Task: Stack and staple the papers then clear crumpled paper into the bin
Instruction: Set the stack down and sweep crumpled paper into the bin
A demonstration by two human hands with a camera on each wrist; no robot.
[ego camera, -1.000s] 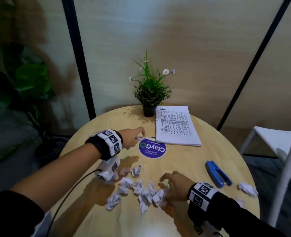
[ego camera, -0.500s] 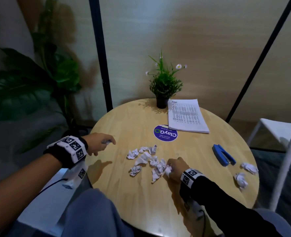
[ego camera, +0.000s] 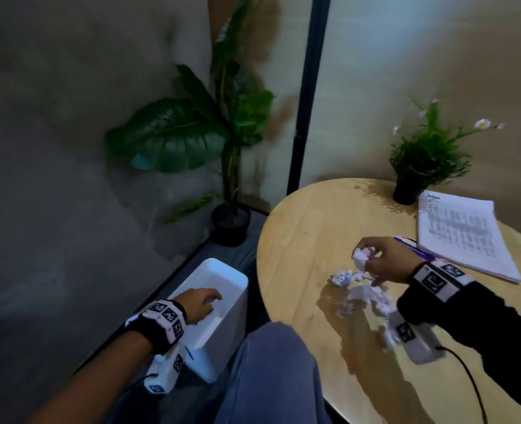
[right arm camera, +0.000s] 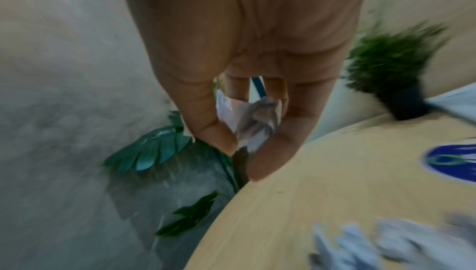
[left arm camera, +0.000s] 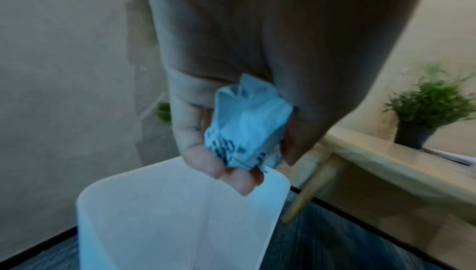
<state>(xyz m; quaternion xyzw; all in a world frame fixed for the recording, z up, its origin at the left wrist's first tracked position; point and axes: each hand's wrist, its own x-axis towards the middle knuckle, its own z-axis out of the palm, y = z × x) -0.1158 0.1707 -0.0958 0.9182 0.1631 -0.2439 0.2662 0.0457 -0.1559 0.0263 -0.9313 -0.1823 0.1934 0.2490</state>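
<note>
Hovering over white rectangular plastic bin (ego camera: 222,272) on floor: left hand (ego camera: 198,304), fingers pinching one crumpled printed paper ball (left arm camera: 247,125). Right hand (ego camera: 383,261) pinches second crumpled white ball (ego camera: 360,257) above loose crumpled paper pile (ego camera: 366,296) on round wooden bench (ego camera: 302,240); stacked printed sheets (ego camera: 464,237) beside.

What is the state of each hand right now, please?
Left hand: holds a crumpled paper ball above the white bin.
Right hand: pinches a crumpled paper piece above the table.

paper stack (ego camera: 464,237) flat on table | crumpled balls (ego camera: 363,293) scattered | bin (ego camera: 222,280) open
</note>
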